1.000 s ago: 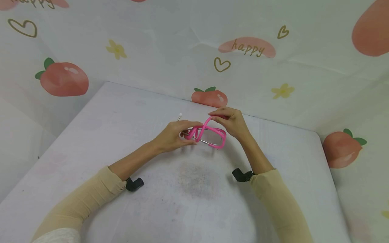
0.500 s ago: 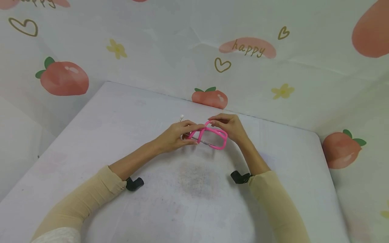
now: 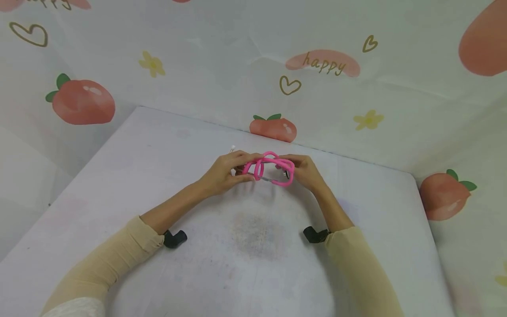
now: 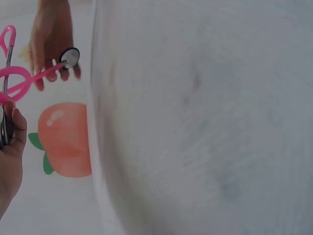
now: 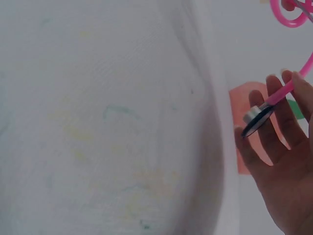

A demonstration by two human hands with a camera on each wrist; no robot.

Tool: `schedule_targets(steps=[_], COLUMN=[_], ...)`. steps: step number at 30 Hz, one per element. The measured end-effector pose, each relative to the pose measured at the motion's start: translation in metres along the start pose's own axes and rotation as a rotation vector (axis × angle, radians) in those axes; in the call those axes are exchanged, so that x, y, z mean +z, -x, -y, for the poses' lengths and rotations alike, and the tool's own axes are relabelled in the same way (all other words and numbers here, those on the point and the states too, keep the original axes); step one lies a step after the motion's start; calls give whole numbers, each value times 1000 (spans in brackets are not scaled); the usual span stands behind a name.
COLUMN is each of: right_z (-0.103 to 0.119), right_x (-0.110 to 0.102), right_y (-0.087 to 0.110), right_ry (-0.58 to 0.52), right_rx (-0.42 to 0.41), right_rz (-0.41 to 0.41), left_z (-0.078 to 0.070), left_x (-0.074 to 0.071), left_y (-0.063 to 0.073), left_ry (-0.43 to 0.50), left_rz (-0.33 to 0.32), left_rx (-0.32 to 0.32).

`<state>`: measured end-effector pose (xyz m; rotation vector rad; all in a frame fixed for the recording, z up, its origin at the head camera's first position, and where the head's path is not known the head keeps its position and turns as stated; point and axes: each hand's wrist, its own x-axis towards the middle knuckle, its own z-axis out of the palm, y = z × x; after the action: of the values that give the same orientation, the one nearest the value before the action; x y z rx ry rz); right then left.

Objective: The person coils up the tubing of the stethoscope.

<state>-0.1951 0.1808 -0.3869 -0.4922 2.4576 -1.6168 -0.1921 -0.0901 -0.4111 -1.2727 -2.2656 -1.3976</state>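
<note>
A stethoscope with pink tubing is bunched into loops above the table, between the two hands. My left hand grips its metal ear tubes and gathered tubing, thumb below and fingers above. A white eartip sticks up behind that hand. On the right, my right hand pinches the tubing's free end between thumb and fingers, as the right wrist view shows. The round chest piece dangles beside those fingers, which are fairly straight. In the head view, the loops partly hide the right fingertips.
The white table spreads under both forearms, with a greyish smudge in its middle. A white backdrop printed with peaches and hearts rises close behind the hands. Black wrist devices sit at both cuffs.
My right hand has moved down and behind the loops, drawing the tubing end with it. The raised pink strand now forms a small loop on top, and the chest piece shows near the right fingers.
</note>
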Motion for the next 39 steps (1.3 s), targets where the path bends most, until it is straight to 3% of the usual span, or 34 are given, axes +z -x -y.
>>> schedule_targets(steps=[5,12,18,22,28,34,36,39], right_z=[-7,-43,-44,-42,-47,-46,-44,-41], right_x=[-2,1,5,9,34,87,103,118], right_y=[1,-8,-4,5,30,28,28,29], right_ry=[22,26,135,179,244,312,328,369], right_rx=[21,101,107,126,76,-81,-103,-147], right_rz=[8,-76,-163,-138,-62,76,104,126], left_z=[0,1,2,1,3,-6,-9,-12], left_x=[-3,-8,-3,4,14,11,7,3], left_y=[-1,-3,-10,-7,21,80,93,102], left_ry=[-28,-62,-64,-84,-81,-129,-134,-152], left_rz=[-19,-28,19,0,-47,-171,-195,-212], left_rx=[-21,-58,-77,-115,-153,-290,-325,-350])
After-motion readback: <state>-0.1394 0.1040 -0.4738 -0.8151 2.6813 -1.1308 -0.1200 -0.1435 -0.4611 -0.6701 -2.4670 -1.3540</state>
